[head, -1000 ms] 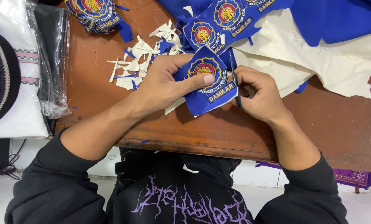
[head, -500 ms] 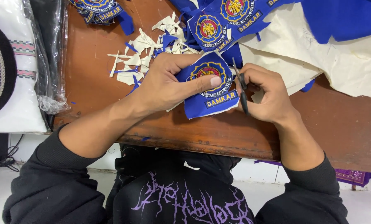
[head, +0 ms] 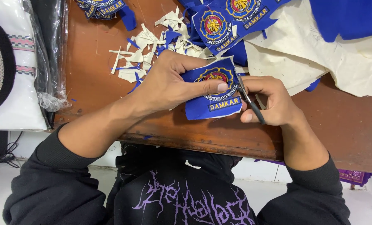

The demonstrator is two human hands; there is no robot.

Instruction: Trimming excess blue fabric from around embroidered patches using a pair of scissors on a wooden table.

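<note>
The patch [head: 214,93], blue with a round emblem, lies over the table [head: 90,83] near its front edge. The left hand [head: 173,81] pinches it, thumb on top. The right hand [head: 269,102], fingers curled, grips scissors [head: 249,102] at the patch's right edge. Scraps [head: 148,50] lie behind.

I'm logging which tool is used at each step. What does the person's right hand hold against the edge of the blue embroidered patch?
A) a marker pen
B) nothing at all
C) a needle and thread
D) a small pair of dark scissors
D: the right hand grips small dark scissors whose blades meet the right edge of the blue patch, which the left hand pinches.
</note>
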